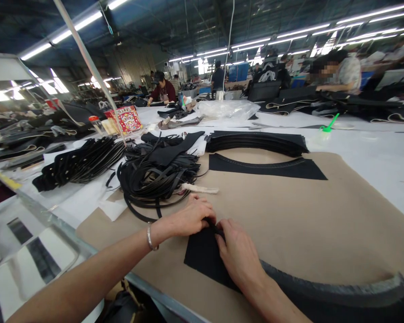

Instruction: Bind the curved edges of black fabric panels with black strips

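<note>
A large black curved panel (205,258) lies on the tan sheet, running off to the lower right. Along its concave edge runs a greyish strip (323,285). My left hand (198,215) pinches the panel's upper corner, fingers bent down onto the edge. Close beside it, my right hand (237,249) grips the same edge between thumb and fingers, its forearm crossing over the panel. The fingertips hide how the edge lies between them. Beyond my left hand sits a tangled heap of black strips (155,175).
Past the tan sheet (340,215) lie a single black curved piece (265,168) and a stack of similar pieces (256,141). Fanned black pieces (84,161) rest at left. A slanted pole (87,63) rises near a red packet (128,119). A co-worker (163,89) works farther back.
</note>
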`<state>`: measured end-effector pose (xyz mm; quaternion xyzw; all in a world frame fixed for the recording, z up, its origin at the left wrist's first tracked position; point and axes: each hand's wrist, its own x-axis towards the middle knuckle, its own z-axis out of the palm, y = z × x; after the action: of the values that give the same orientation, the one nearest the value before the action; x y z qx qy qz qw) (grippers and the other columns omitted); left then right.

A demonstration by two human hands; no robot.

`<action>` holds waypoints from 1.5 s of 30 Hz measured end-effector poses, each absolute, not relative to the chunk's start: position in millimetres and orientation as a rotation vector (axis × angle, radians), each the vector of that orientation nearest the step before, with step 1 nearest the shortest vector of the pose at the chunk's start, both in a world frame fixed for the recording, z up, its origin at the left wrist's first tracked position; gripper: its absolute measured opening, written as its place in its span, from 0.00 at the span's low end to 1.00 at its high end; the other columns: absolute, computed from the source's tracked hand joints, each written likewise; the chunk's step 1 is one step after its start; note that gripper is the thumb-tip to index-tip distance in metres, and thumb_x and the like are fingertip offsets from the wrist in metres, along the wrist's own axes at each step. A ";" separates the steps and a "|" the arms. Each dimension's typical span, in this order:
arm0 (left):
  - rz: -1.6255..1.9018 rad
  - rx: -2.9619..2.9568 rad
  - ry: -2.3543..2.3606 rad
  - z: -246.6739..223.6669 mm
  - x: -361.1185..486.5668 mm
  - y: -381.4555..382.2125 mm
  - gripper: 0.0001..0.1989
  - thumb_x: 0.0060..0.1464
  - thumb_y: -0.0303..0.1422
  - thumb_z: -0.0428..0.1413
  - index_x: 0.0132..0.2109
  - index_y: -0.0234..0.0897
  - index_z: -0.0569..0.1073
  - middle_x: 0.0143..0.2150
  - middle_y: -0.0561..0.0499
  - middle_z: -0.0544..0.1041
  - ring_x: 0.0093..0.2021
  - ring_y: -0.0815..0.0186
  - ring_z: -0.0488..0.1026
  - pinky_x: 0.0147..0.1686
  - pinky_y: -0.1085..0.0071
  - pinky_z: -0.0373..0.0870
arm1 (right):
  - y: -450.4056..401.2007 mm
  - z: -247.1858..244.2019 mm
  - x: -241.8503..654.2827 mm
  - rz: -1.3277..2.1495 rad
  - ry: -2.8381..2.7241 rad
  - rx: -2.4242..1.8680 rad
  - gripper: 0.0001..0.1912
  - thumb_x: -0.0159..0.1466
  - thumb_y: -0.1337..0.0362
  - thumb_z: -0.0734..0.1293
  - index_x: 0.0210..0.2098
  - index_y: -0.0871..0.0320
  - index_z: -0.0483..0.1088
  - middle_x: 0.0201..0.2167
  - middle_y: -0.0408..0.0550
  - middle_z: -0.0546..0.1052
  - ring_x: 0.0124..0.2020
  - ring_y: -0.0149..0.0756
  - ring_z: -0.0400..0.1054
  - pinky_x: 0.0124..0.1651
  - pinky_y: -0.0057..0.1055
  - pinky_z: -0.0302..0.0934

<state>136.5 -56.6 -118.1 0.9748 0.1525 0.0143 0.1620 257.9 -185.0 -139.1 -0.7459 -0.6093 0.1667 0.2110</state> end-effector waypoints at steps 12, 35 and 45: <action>0.319 2.949 0.342 -126.5 118.5 -61.8 0.14 0.60 0.23 0.51 0.43 0.46 0.77 0.44 0.52 0.76 0.51 0.62 0.66 0.59 0.53 0.40 | -197.8 -160.7 251.5 0.301 -1.774 -1.936 0.22 0.58 0.84 0.55 0.43 0.62 0.71 0.39 0.52 0.70 0.41 0.40 0.63 0.47 0.34 0.60; 0.213 3.008 0.590 -139.2 87.7 -107.4 0.21 0.59 0.21 0.46 0.58 0.38 0.65 0.49 0.46 0.73 0.52 0.60 0.66 0.55 0.56 0.51 | -191.4 -161.2 258.3 0.385 -1.834 -1.846 0.23 0.64 0.78 0.54 0.53 0.60 0.71 0.42 0.52 0.70 0.44 0.38 0.63 0.49 0.33 0.60; 0.203 2.949 0.647 -138.6 87.2 -112.2 0.21 0.61 0.21 0.44 0.59 0.39 0.64 0.49 0.45 0.73 0.52 0.59 0.65 0.55 0.56 0.49 | -189.5 -161.3 257.5 0.342 -1.949 -1.907 0.24 0.65 0.77 0.55 0.57 0.58 0.67 0.44 0.52 0.70 0.44 0.39 0.62 0.48 0.32 0.59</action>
<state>87.2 -112.2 -138.6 0.9729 0.2135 0.0671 0.0578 257.5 -189.5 -161.3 -0.6806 -0.6955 0.1220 0.1954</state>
